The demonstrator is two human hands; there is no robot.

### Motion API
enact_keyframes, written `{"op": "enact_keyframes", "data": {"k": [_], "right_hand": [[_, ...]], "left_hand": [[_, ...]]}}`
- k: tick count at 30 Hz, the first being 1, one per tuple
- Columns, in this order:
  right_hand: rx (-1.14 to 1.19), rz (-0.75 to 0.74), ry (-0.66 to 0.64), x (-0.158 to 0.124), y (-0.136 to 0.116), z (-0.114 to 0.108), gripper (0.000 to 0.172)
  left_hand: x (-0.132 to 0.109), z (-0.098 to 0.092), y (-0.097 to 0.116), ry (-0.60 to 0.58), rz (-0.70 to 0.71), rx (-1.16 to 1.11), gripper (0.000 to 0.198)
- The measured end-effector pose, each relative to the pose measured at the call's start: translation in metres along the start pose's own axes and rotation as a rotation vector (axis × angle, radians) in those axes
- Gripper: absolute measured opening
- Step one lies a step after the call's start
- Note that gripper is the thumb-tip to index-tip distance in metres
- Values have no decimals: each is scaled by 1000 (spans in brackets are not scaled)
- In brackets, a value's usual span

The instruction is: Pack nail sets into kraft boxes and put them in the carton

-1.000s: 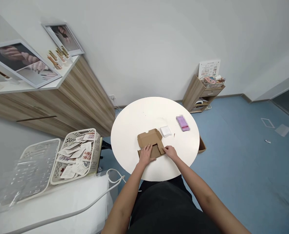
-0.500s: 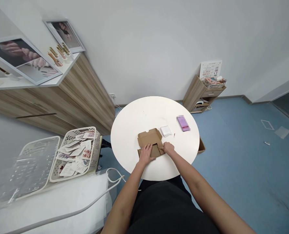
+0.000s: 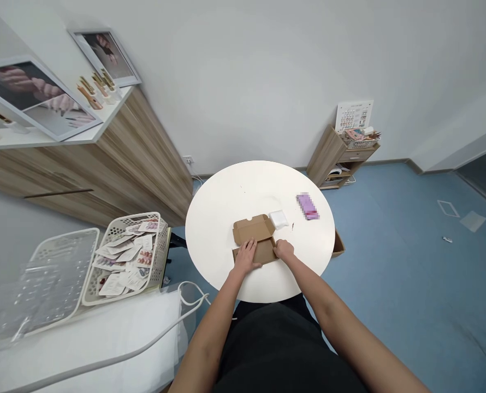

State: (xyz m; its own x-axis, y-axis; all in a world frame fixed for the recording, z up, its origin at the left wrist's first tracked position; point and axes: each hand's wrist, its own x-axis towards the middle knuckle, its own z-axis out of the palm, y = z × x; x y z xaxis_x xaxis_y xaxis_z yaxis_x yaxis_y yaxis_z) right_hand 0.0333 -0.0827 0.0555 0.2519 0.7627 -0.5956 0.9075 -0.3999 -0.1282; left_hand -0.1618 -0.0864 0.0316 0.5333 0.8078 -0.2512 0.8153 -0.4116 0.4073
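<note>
Both hands on a little cardboard mailer box

The kraft box sits right under my left hand, lid folded open away from the fingers, which are spread flat on it. The right hand is at the box's right edge, fingers bunched against the cardboard, can't tell if they're pinching it. Just past those fingers, a white packet lies on the round worktop, with a blurred pink packet further out.
</note>
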Motion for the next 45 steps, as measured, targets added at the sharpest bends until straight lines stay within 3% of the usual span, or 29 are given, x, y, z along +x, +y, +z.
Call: {"op": "enact_keyframes", "data": {"k": [8, 10, 13, 16, 18, 20, 23, 26, 28, 30, 35, 38, 45], "right_hand": [[-36, -61, 43, -7, -2, -4, 23], [-51, -133, 139, -11, -2, -10, 33], [-111, -386, 241, -18, -6, -18, 56], [-196, -598, 110, -22, -12, -18, 89], [-231, -614, 21, -23, -14, -14, 104], [-243, -586, -12, -22, -15, -9, 108], [-245, -567, -8, -19, -14, -5, 107], [-241, -558, -22, -17, -12, -4, 110], [-247, -556, -29, -17, -12, -4, 110], [-256, -556, -30, -17, -12, -5, 109], [-249, -559, -25, -19, -12, -5, 111], [-248, -571, -17, -20, -12, -6, 110], [-242, -564, -10, -20, -12, -6, 99]], "left_hand": [[2, -2, -1, 3, 17, -3, 103], [4, -4, -3, 5, 27, -5, 103], [9, -5, -6, 2, 52, -3, 104], [13, -6, -7, -4, 86, -5, 104], [13, -7, -6, -13, 99, -13, 103], [8, -10, -6, -7, 107, -28, 99], [-9, -18, -9, 117, 51, -55, 83], [-35, -29, -15, 326, -165, -37, 50], [-54, -32, -17, 361, -277, 18, 29], [-68, -30, -13, 288, -302, 68, 18], [-78, -14, 10, 50, -453, 20, 32], [-68, -13, 23, -2, -522, 26, 37], [-45, -13, 32, -50, -495, 54, 39]]}}
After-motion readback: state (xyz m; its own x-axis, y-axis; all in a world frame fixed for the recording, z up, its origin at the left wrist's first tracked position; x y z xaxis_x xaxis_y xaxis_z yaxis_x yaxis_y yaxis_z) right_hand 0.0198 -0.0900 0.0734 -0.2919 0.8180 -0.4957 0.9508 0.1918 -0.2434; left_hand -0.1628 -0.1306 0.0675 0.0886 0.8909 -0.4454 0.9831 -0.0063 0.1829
